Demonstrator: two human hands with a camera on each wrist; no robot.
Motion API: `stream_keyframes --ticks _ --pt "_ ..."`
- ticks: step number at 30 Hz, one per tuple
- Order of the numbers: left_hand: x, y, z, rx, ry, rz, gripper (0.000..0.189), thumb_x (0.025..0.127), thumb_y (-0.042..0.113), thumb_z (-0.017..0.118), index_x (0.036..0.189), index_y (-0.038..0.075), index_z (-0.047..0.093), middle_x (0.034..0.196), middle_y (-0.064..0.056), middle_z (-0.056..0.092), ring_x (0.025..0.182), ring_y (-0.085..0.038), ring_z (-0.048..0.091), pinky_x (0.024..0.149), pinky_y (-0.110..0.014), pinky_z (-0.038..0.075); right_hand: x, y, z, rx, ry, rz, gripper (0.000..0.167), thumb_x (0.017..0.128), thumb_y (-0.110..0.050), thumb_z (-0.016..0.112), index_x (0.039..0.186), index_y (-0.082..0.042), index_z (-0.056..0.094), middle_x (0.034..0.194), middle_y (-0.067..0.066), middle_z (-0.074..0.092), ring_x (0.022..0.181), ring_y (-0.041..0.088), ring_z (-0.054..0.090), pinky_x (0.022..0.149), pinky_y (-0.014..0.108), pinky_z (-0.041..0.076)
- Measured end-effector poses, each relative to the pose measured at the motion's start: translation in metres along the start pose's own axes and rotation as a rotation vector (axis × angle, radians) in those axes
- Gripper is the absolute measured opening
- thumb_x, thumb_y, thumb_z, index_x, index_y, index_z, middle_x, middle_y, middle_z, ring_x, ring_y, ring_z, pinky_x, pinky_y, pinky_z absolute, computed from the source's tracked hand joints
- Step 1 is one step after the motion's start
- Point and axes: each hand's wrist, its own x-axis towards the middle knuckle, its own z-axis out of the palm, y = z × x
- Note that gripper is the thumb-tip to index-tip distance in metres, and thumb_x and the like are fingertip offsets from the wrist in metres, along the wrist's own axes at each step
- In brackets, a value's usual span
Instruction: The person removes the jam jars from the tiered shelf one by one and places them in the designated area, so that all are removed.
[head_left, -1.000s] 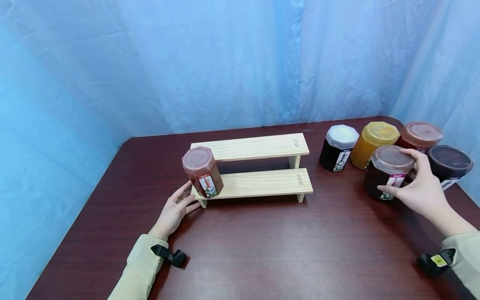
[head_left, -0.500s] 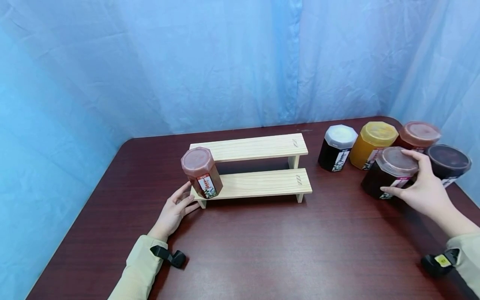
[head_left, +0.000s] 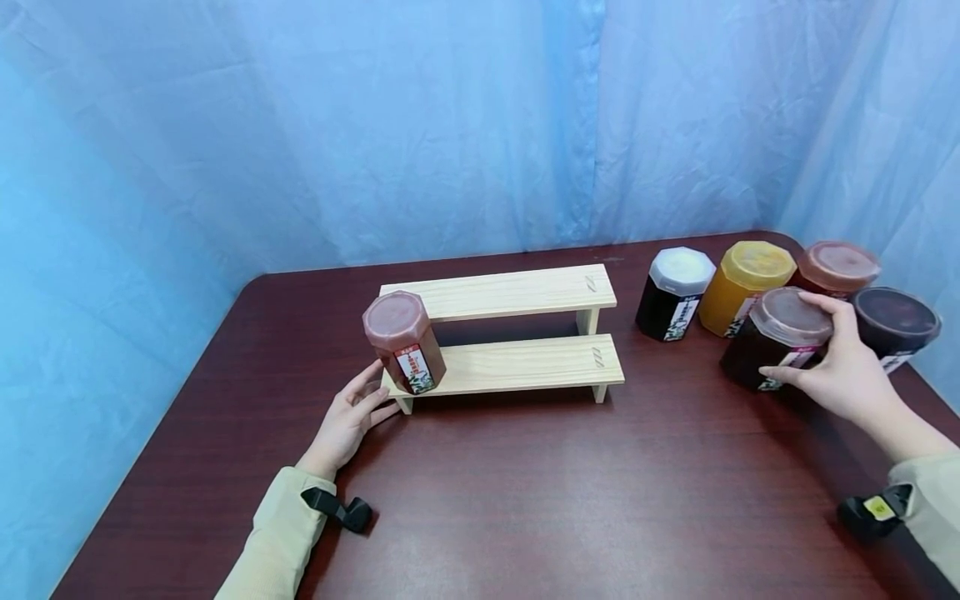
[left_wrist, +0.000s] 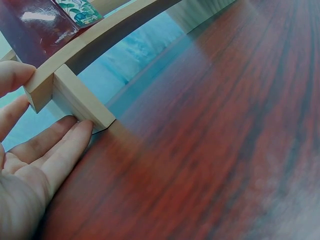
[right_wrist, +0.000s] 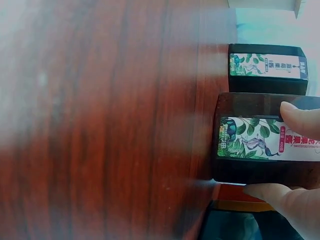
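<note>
My right hand (head_left: 847, 367) grips a dark jar (head_left: 742, 354) with a cloudy lid and a pink-and-white label, its thumb on the label side and fingers across the far side. The jar leans slightly in the head view; in the right wrist view the thumb (right_wrist: 300, 120) lies over its label (right_wrist: 250, 137). My left hand (head_left: 348, 429) touches the left end of a two-tier wooden shelf (head_left: 525, 367). In the left wrist view, fingertips (left_wrist: 85, 127) meet the shelf's leg (left_wrist: 82, 97). A reddish-brown jar (head_left: 408, 346) stands on the lower tier beside that hand.
Around the held jar stand a black jar with a white lid (head_left: 675, 292), a yellow jar (head_left: 750, 283), a red-lidded jar (head_left: 840, 265) and a dark-lidded jar (head_left: 896, 321). Blue curtains (head_left: 450, 125) border the dark red table (head_left: 525, 500).
My right hand and the dark jar have shifted slightly leftward and away from me, and the jar leans more. The left hand stays at the shelf's end.
</note>
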Motion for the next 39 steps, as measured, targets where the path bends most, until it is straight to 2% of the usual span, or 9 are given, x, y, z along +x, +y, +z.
stream_keyframes --ticks 5,9,12,19,25,31,33,36,39 --pt "0.001 0.001 0.0 0.001 0.004 0.001 0.058 0.098 0.004 0.044 0.151 0.006 0.021 0.126 -0.015 0.042 0.1 -0.005 0.059 0.087 -0.027 0.053 0.003 0.002 -0.001 -0.002 0.007 -0.012 0.102 0.07 -0.013 0.082 0.147 -0.014 0.016 0.122 0.034 0.042 0.078 -0.016 0.03 0.063 0.018 0.027" --pt "0.0 0.001 0.0 -0.004 0.002 0.009 0.059 0.097 0.005 0.045 0.151 0.006 0.02 0.125 -0.014 0.042 0.1 -0.006 0.06 0.086 -0.026 0.053 0.004 0.002 0.0 0.001 0.004 -0.009 0.102 0.071 -0.012 0.082 0.148 -0.014 0.015 0.123 0.035 0.041 0.089 0.015 0.049 0.07 0.026 0.034" --pt "0.0 0.002 0.0 -0.005 0.0 0.017 0.06 0.097 0.005 0.046 0.151 0.004 0.019 0.125 -0.014 0.042 0.099 -0.005 0.06 0.086 -0.026 0.053 0.006 0.002 0.0 -0.003 -0.003 -0.002 0.102 0.072 -0.012 0.081 0.148 -0.015 0.014 0.124 0.035 0.04 0.093 0.037 0.044 0.073 0.034 0.036" --pt "0.0 0.004 0.002 -0.006 -0.002 0.023 0.06 0.096 0.003 0.045 0.15 0.002 0.02 0.123 -0.015 0.043 0.098 -0.006 0.06 0.085 -0.026 0.053 0.005 0.004 -0.002 -0.008 -0.006 -0.005 0.103 0.07 -0.014 0.083 0.148 -0.014 0.015 0.122 0.034 0.041 0.076 -0.014 0.03 0.061 0.018 0.027" --pt "0.0 0.004 0.002 -0.001 -0.005 0.021 0.06 0.096 0.003 0.045 0.15 0.003 0.02 0.128 -0.019 0.04 0.098 -0.005 0.06 0.086 -0.026 0.053 0.003 0.005 -0.002 -0.005 -0.017 -0.001 0.104 0.071 -0.014 0.082 0.148 -0.013 0.012 0.115 0.034 0.044 0.07 -0.015 0.031 0.055 0.015 0.029" --pt "0.0 0.002 0.001 -0.002 -0.001 0.012 0.059 0.097 0.004 0.046 0.15 0.005 0.021 0.131 -0.021 0.04 0.101 -0.005 0.061 0.086 -0.027 0.053 0.002 0.005 0.001 0.07 -0.032 0.021 0.106 0.073 -0.012 0.081 0.15 -0.017 0.008 0.127 0.035 0.036 0.083 -0.022 0.03 0.059 -0.003 0.031" --pt "0.0 0.002 0.001 -0.001 -0.001 0.01 0.059 0.097 0.004 0.046 0.151 0.005 0.021 0.13 -0.021 0.041 0.101 -0.005 0.061 0.086 -0.027 0.053 0.001 0.005 0.002 0.115 -0.051 0.032 0.106 0.075 -0.01 0.079 0.15 -0.022 0.005 0.134 0.034 0.029 0.097 -0.018 0.036 0.062 -0.006 0.032" --pt "0.0 0.001 0.001 0.0 0.0 0.009 0.059 0.096 0.004 0.046 0.15 0.006 0.021 0.129 -0.02 0.042 0.101 -0.006 0.061 0.086 -0.027 0.053 0.0 0.012 0.002 0.145 -0.077 0.053 0.107 0.078 -0.012 0.078 0.15 -0.031 0.001 0.14 0.033 0.025 0.123 0.009 0.045 0.064 -0.006 0.033" --pt "0.0 0.001 0.0 0.001 0.002 0.005 0.059 0.097 0.004 0.046 0.151 0.006 0.021 0.13 -0.019 0.041 0.101 -0.005 0.06 0.087 -0.027 0.053 0.002 0.026 0.003 0.162 -0.09 0.065 0.108 0.078 -0.014 0.078 0.149 -0.036 -0.001 0.143 0.034 0.026 0.127 0.03 0.045 0.065 -0.005 0.036"
